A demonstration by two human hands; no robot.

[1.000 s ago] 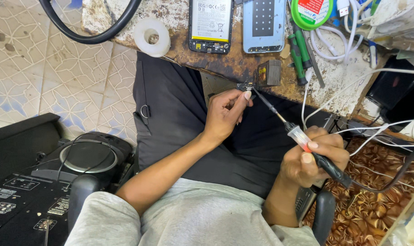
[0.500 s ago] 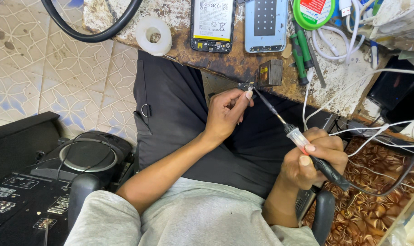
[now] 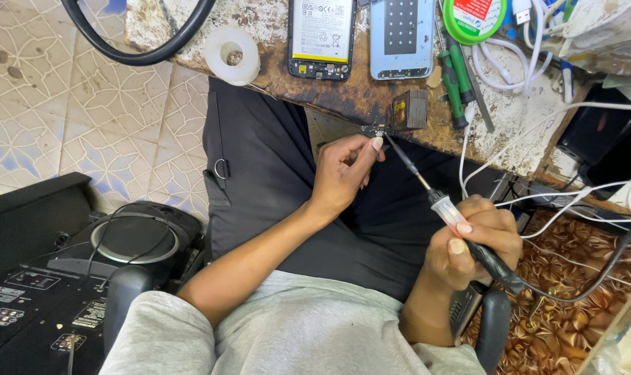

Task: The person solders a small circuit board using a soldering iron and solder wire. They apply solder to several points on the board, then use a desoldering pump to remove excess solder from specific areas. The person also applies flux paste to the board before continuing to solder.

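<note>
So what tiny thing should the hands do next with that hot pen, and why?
Probably keep the soldering iron tip steady on the small circuit board. The left hand pinches the board at the workbench edge, the right hand has a grip on the handle, and the tip sits right at the board.

black trousers (image 3: 274, 187), grey shirt (image 3: 295, 333), green screwdrivers (image 3: 454, 83), white tape roll (image 3: 232, 54), brown floral carpet (image 3: 572, 278), pale patterned floor tiles (image 3: 65, 118)

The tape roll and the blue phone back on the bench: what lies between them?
In the head view, an opened phone lies between the tape roll and the blue phone back.
</note>
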